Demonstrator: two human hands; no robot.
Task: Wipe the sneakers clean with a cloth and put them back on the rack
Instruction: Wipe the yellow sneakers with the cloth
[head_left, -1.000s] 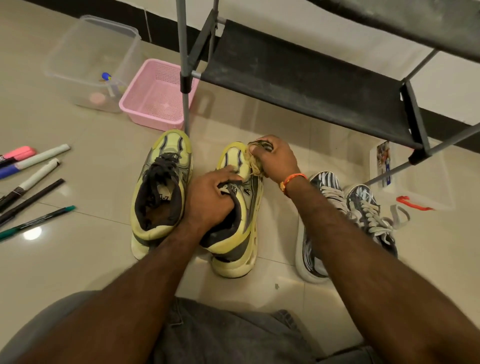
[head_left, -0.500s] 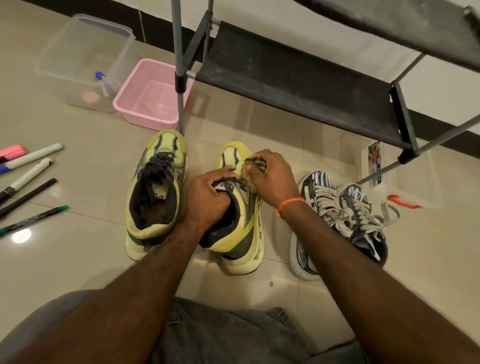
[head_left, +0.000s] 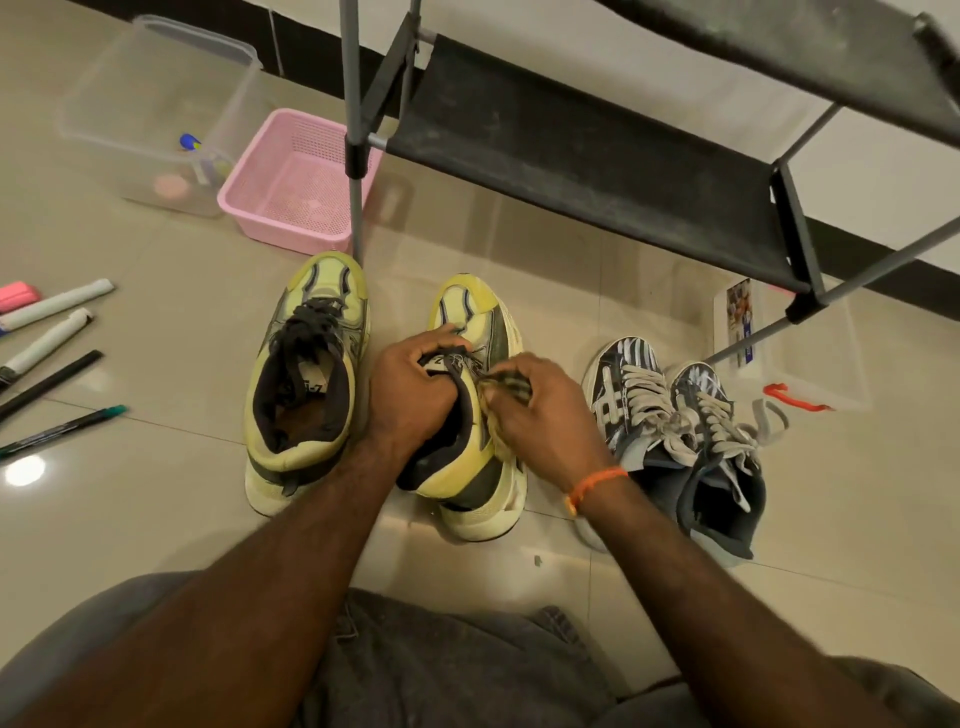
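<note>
**Cloth at the midfoot, toe still ahead**

The right-hand yellow-and-grey chunky sneaker (head_left: 470, 410) stands on the glossy beige tiled floor (head_left: 171, 519), directly in front of the person, its long axis running away from the body with the toe pointing toward the black fabric-shelved metal shoe rack (head_left: 587, 150). The left hand (head_left: 415, 400) is clamped on the tongue and collar of this sneaker, fingers hooked into the opening, steadying it. The right hand (head_left: 545, 415) is closed around a small crumpled checked cloth (head_left: 506, 387) and presses it against the sneaker's right flank, about midway along.

The two hands sit nearly together, either side of the lacing. Since the shoe lies lengthwise, a wiping stroke would likely run forward to the toe or back to the heel along that flank; the right hand is the nearer one for both, while the left looks best kept as the anchor.

The matching yellow-and-grey sneaker (head_left: 309, 384) stands parallel just to the left, untouched by either hand. A pair of dark striped sneakers with pale laces (head_left: 680, 447) sits to the right, partly under the rack's lower shelf, which is bare. No shoe is on the rack yet, so the task appears to be in its wiping stage.
</note>
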